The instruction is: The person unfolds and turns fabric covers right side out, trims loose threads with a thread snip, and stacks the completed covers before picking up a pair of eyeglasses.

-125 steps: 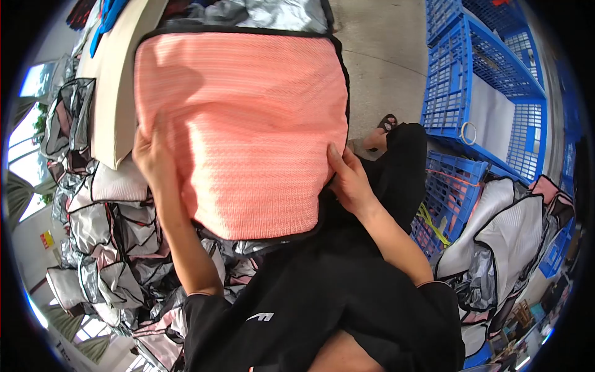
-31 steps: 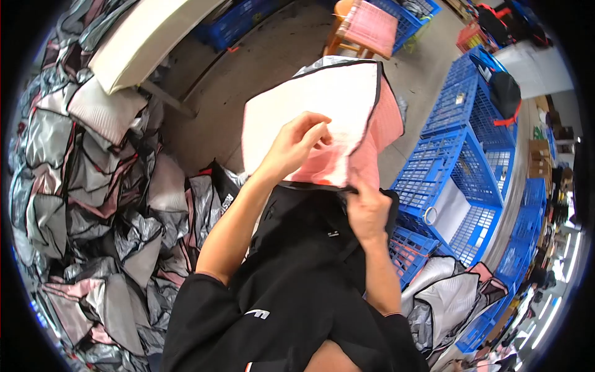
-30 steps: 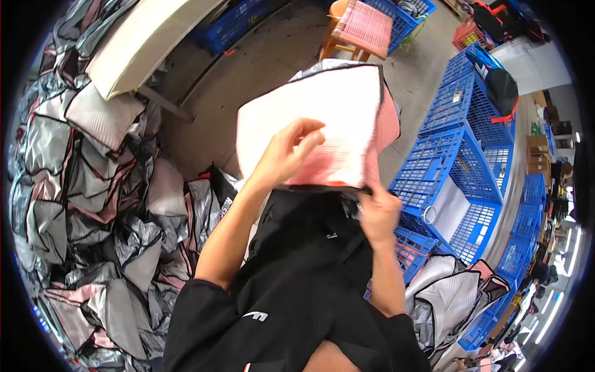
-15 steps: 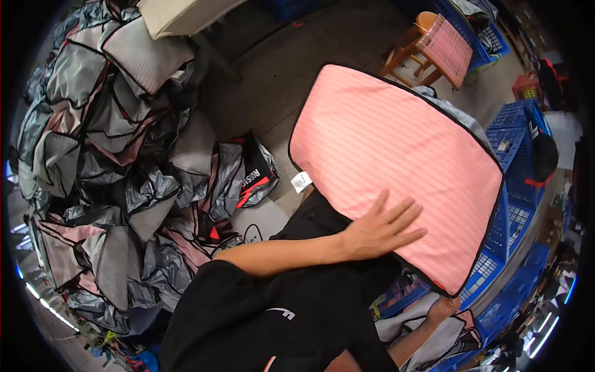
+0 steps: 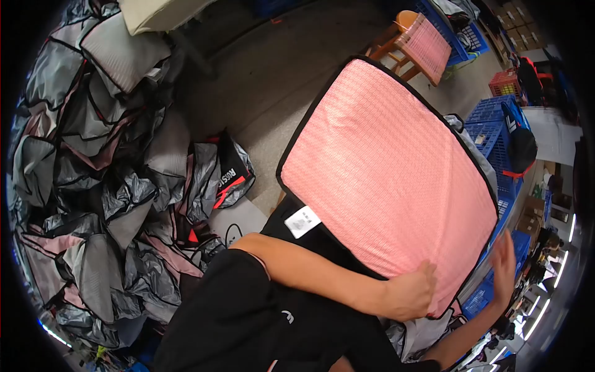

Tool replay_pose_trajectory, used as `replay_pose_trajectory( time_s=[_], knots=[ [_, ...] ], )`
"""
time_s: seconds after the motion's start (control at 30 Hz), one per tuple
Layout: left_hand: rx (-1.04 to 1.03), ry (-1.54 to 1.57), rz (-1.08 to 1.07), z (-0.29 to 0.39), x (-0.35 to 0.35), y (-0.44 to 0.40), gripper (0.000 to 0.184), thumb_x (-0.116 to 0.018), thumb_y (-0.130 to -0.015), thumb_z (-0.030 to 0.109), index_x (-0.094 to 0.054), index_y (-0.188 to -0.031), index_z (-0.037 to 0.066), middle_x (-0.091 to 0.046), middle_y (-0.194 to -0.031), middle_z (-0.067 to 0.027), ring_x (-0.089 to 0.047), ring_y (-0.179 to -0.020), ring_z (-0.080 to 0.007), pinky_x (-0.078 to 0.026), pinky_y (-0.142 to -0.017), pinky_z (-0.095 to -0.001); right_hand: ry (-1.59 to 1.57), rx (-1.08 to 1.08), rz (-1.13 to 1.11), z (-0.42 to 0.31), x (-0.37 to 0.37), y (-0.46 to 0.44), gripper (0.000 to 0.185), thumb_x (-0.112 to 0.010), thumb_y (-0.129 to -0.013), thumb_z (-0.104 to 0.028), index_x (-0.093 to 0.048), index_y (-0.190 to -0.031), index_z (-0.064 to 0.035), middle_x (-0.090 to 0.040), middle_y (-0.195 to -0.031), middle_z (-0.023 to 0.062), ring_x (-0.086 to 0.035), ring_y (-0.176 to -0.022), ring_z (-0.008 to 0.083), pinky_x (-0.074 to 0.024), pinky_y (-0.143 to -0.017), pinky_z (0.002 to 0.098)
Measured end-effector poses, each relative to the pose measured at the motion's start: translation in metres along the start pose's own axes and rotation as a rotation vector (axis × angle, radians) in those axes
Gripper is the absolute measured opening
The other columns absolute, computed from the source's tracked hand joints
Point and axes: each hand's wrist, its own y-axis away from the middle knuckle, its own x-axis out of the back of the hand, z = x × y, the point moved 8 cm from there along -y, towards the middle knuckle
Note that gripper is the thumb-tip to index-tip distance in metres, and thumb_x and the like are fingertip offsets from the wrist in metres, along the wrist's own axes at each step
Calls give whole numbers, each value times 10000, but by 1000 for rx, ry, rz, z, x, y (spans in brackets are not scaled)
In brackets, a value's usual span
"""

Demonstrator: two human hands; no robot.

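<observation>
A worker's left arm is reaching across the torso, its left hand curling closed, while the right arm is angling upward and the right hand is opening, fingers extending upward.

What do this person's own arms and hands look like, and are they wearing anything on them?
Both the left hand and the right hand are bare human hands, with no gloves. No watch or bracelet can be made out. The forearms are uncovered. The left arm comes out of a short black sleeve, part of a black top with a small white mark.
</observation>
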Motion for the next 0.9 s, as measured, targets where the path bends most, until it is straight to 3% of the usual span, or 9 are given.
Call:
replay_pose_trajectory(
  time_s=[0.13,0.27,0.37,0.53,0.67,0.7,0.77,0.83,0.9],
  knots=[
    [-67,26,-182,26,-33,18,659,-564,-870,380,-681,-1246,-149,-617,-1373,-362,-560,-1306,-576,-411,-1088,-704,482,652,-102,-192,-113,-40,683,-771,-872,-59,-525,-1503,28,-544,-1545,215,-463,-1488,359,-372,-1214,420],
    [-19,10,-173,14,-35,58,629,-564,-855,344,-681,-1215,-159,-649,-1341,-327,-585,-1305,-520,-442,-1120,-600,344,1319,-191,-261,-289,-24,613,-803,-870,-384,-651,-1409,-135,-623,-1430,151,-552,-1361,352,-400,-1166,514],
    [148,199,-205,-37,-29,103,463,-603,-819,280,-731,-1087,-75,-732,-1165,-217,-663,-1209,-391,-519,-1046,-450,358,1156,-235,-185,-420,-72,597,-552,-1016,-572,-632,-1417,-137,-572,-1515,151,-474,-1454,340,-288,-1240,514],
    [235,142,52,-46,0,119,181,-660,-789,206,-738,-780,43,-704,-819,-93,-690,-941,-290,-545,-833,-397,282,1051,-360,-206,-435,-75,581,-505,-1062,-522,-597,-1466,-114,-519,-1579,147,-432,-1500,313,-256,-1268,484],
    [237,474,250,-61,48,157,179,-672,-857,144,-751,-994,61,-733,-899,-106,-716,-964,-281,-567,-846,-391,237,1010,-399,-205,-428,-78,572,-559,-1049,-482,-610,-1456,-83,-517,-1581,158,-444,-1496,312,-265,-1271,465],
    [400,567,299,-79,61,184,179,-677,-909,157,-763,-1039,67,-739,-914,-140,-727,-895,-319,-584,-785,-416,190,969,-377,-201,-423,-82,572,-580,-1040,-481,-624,-1441,-76,-534,-1566,162,-458,-1486,317,-273,-1268,467],
    [1149,573,722,-123,72,272,140,-640,-1015,137,-729,-1042,34,-707,-800,-118,-677,-665,-199,-547,-630,-355,129,949,-346,-198,-414,-79,536,-606,-1031,-473,-673,-1374,-66,-572,-1527,167,-474,-1475,318,-281,-1265,468],
    [1410,292,1034,-160,42,361,153,-632,-1016,106,-693,-1079,-19,-701,-820,-103,-648,-726,-143,-528,-679,-308,47,842,-292,-198,-402,-77,454,-660,-1017,-406,-713,-1288,-45,-628,-1460,172,-518,-1441,318,-350,-1231,446],
    [1587,1082,945,-196,-44,412,311,-669,-1011,102,-603,-1310,41,-705,-1097,-42,-670,-965,-143,-521,-824,-295,-72,788,-345,-208,-398,-64,401,-703,-994,-342,-723,-1274,-56,-654,-1427,161,-554,-1407,306,-384,-1207,446]
  ],
)
